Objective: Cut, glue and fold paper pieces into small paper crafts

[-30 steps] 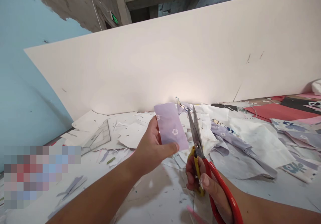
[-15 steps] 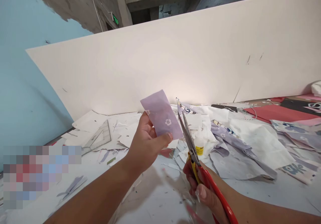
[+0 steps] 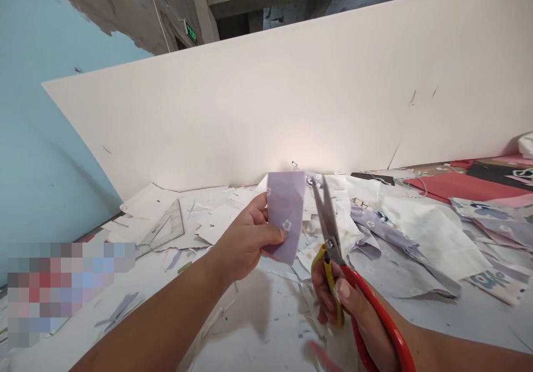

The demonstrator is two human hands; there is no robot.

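A small rectangle of purple fabric [image 3: 287, 202] with white flower prints stands upright in my left hand [image 3: 245, 241], pinched between thumb and fingers at its left side. My right hand [image 3: 353, 311] is closed round the handles of a pair of scissors [image 3: 328, 222], one handle red and the other yellow. Their blades point up and are parted slightly. The blades stand just right of the fabric, apart from it. Behind both hands, white and purple cloth pieces [image 3: 383, 227] lie in a heap.
A clear set square [image 3: 175, 222] lies on paper at the left. Red sheets [image 3: 453, 189] and printed fabric pieces [image 3: 495, 283] spread over the right side. Scraps litter the white table [image 3: 245, 338]. A tall white panel [image 3: 258, 105] rises behind it, beside a blue wall [image 3: 50, 139].
The purple fabric has turned more upright and come lower and slightly right in my left hand. The scissors have shifted a little right, away from it.
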